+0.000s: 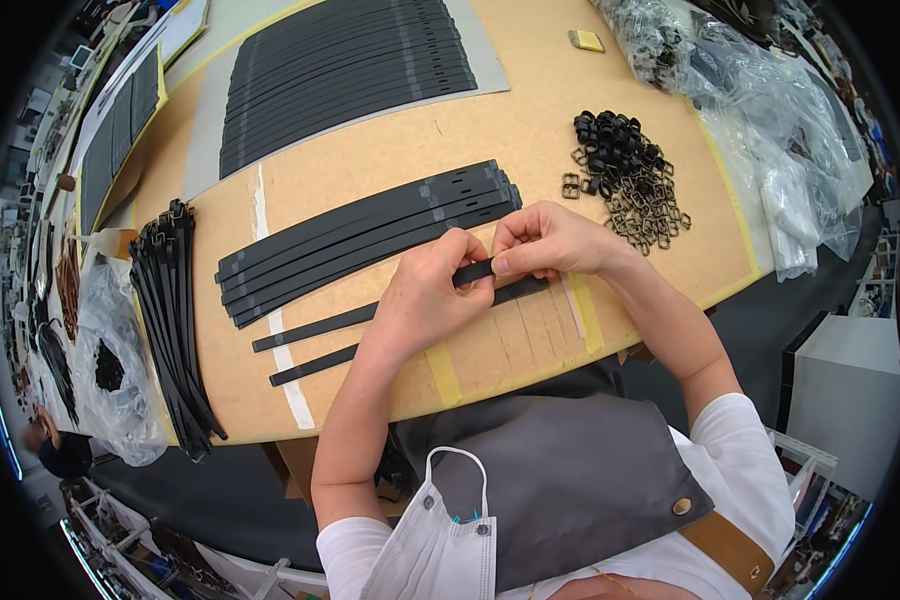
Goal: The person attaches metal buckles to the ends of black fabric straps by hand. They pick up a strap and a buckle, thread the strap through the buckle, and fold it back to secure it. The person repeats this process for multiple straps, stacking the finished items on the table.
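The black strap [370, 315] lies on the table [530, 130], long axis running lower-left to upper-right. Its right end sits pinched by closed fingers of both the left hand [425, 295] and right hand [550, 240] (each equally near), beside a second strap [315, 365].

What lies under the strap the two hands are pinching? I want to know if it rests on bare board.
Under the black strap is the tan board, crossed by a white stripe. The left hand and right hand cover its end.
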Available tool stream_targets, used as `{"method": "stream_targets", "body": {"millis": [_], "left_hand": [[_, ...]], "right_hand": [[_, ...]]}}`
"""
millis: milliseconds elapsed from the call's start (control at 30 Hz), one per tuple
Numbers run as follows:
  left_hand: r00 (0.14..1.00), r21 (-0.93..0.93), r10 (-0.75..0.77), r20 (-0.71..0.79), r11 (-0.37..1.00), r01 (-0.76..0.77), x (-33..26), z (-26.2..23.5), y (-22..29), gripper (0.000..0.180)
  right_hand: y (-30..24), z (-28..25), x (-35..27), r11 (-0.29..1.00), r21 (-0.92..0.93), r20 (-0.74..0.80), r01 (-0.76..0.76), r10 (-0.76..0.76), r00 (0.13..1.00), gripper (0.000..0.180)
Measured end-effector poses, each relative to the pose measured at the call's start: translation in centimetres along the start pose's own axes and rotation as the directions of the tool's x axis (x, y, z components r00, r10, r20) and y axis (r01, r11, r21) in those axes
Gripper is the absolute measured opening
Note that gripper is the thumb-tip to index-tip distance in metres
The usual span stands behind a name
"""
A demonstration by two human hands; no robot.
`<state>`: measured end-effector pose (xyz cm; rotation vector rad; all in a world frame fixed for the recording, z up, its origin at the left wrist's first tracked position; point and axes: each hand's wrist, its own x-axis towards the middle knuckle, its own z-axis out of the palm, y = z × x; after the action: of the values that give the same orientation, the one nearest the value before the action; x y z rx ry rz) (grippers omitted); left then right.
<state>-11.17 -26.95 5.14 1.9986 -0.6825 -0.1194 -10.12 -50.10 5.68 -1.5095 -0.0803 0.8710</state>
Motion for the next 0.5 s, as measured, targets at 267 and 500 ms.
{"method": "stream_targets", "body": {"millis": [267, 500], "left_hand": [[1.000, -0.034, -0.012, -0.009, 0.999, 0.012, -0.10, 0.03, 0.42, 0.021], [0.995, -0.022, 0.093, -0.039, 0.995, -0.094, -0.02, 0.23, 0.28, 0.023]], "right_hand": [[0.02, 0.27, -0.02, 0.999, 0.031, -0.008, 0.024, -0.023, 1.000, 0.018], [0.40, 0.19, -0.06, 0.992, 0.112, -0.012, 0.066, -0.065, 0.998, 0.008]]}}
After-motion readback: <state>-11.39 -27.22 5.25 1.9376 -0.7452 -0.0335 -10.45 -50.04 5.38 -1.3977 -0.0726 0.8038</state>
